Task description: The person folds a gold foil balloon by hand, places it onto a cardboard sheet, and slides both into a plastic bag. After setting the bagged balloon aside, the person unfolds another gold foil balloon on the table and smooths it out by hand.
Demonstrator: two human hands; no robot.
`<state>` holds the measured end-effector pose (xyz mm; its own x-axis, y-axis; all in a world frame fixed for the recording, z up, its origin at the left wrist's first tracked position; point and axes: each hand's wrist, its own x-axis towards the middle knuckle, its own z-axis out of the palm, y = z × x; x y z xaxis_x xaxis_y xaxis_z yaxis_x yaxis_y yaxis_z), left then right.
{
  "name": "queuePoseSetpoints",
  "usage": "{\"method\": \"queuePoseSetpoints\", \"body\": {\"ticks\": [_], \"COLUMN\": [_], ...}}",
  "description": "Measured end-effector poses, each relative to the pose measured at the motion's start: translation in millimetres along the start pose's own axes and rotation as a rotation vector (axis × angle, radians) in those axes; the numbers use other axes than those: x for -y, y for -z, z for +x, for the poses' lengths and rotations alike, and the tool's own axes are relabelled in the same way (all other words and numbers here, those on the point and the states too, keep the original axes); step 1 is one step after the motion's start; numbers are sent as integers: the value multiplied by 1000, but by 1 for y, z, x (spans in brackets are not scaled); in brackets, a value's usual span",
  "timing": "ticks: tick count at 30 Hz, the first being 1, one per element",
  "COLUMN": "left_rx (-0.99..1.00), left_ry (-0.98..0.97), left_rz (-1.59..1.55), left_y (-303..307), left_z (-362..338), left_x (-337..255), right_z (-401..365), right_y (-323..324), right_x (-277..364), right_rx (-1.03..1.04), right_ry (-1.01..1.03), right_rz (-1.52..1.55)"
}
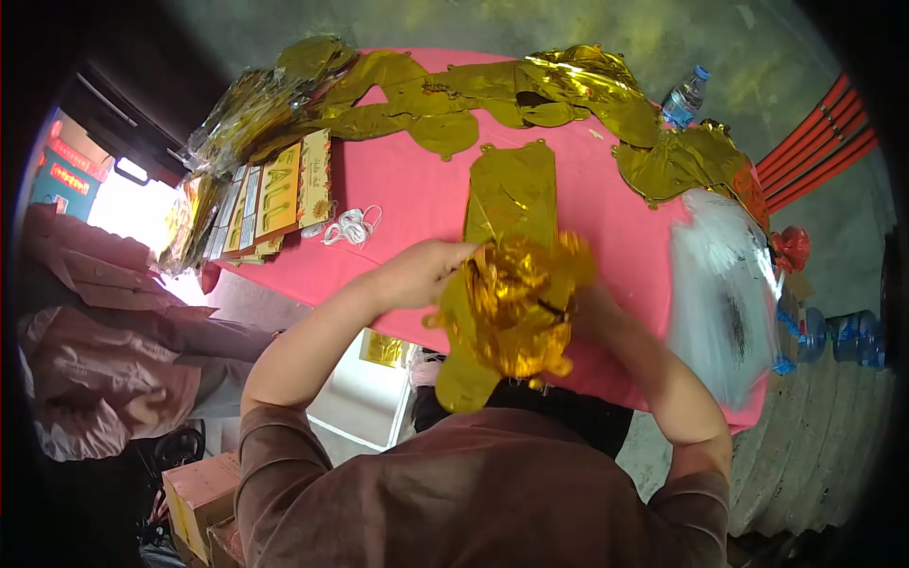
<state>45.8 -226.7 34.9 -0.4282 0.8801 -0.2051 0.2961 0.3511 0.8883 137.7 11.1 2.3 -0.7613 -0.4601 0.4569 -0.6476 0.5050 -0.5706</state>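
I hold a crumpled gold foil balloon point(511, 308) in front of my chest, above the near edge of a table with a pink cloth point(417, 189). My left hand point(426, 270) grips its left side with the fingers closed on the foil. My right hand point(592, 303) is mostly hidden behind the foil and grips the right side. A flat gold foil balloon point(511, 194) lies on the cloth just beyond my hands.
Several more gold foil balloons point(530, 90) lie along the far side of the table. Printed packets point(275, 194) and white string point(352, 225) lie at the left. A clear plastic bag point(724, 293) lies at the right, a water bottle point(684, 97) beyond. Cardboard boxes point(194, 497) stand below left.
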Motion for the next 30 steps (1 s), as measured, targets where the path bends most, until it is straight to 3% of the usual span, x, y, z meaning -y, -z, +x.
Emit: {"method": "queuePoseSetpoints", "body": {"ticks": [1, 3, 5, 6, 8, 10, 11, 14, 21, 27, 29, 30], "left_rx": [-89, -103, -87, -77, -65, -113, -96, -50, -85, -309, -550, -551], "left_ry": [-227, -152, 102, 201, 224, 489, 424, 494, 505, 278, 150, 154], "left_rz": [-128, -104, -129, -184, -370, -450, -592, -644, -706, -542, -404, -404], "left_y": [-3, 8, 21, 27, 31, 38, 37, 42, 42, 34, 26, 18], "left_z": [6, 18, 39, 45, 57, 61, 71, 77, 70, 38, 28, 22], "left_x": [10, 14, 28, 27, 29, 14, 40, 47, 40, 35, 38, 34], "right_z": [4, 11, 8, 13, 14, 21, 23, 18, 23, 25, 25, 24], "right_y": [3, 13, 9, 12, 2, 12, 15, 18, 17, 22, 23, 22], "right_x": [3, 11, -31, -35, -54, -50, -49, -60, -66, -53, -51, -54], "right_rx": [1, -35, 22, -32, -204, -192, -178, -129, -114, -168, -171, -168], "right_ry": [1, -798, -793, -775, -793, -880, -969, -887, -942, -1010, -1013, -1014], "right_rz": [-2, 411, 299, 427, 721, 691, 663, 474, 505, 616, 636, 640]}}
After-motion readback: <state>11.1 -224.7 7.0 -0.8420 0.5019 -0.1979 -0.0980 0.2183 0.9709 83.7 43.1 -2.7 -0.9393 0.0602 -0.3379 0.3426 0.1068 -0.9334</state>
